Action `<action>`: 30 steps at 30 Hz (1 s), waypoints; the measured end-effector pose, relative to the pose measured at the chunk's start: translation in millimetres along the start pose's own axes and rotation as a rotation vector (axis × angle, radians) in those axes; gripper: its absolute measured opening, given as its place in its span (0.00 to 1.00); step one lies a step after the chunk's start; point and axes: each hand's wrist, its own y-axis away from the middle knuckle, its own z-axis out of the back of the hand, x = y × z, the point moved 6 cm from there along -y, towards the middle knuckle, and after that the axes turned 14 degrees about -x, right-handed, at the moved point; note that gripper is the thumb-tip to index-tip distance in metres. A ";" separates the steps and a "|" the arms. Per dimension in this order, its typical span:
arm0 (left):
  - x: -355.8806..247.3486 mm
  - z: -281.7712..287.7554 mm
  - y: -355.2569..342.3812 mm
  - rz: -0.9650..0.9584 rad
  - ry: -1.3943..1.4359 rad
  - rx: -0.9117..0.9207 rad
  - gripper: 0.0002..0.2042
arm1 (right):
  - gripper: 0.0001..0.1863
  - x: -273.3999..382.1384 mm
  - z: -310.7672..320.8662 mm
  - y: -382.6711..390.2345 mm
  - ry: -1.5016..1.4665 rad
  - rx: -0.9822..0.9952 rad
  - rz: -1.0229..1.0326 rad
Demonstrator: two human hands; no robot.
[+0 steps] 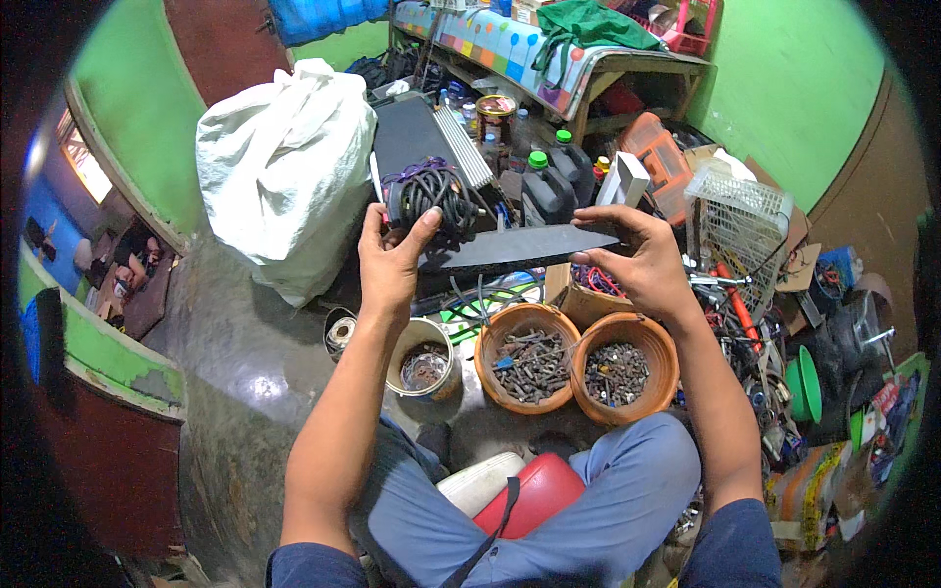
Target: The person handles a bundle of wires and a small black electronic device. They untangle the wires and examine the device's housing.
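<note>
While the right hand (644, 259) pinches a dark strip (520, 247), the left hand (389, 269) (its grip unclear) points forward.

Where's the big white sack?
In the head view, the white sack stands on the floor, upper left, beyond your left hand, left of the black cable coil.

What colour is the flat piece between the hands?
Dark grey; the flat piece shows in the head view.
</note>
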 end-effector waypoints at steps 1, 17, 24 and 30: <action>-1.7 -2.2 2.3 -0.014 0.005 0.015 0.18 | 0.21 2.4 1.6 1.4 -0.013 -0.006 0.028; 12.9 -50.8 48.5 0.032 -0.156 0.324 0.35 | 0.22 -25.3 29.1 35.2 -0.432 -0.134 -0.480; 35.3 -89.3 73.0 -0.078 -0.226 0.478 0.37 | 0.23 -12.0 74.0 60.8 -0.077 -0.353 -0.305; 50.1 -135.7 96.3 -0.165 -0.309 0.659 0.40 | 0.24 -5.9 118.7 92.7 0.027 -0.537 -0.318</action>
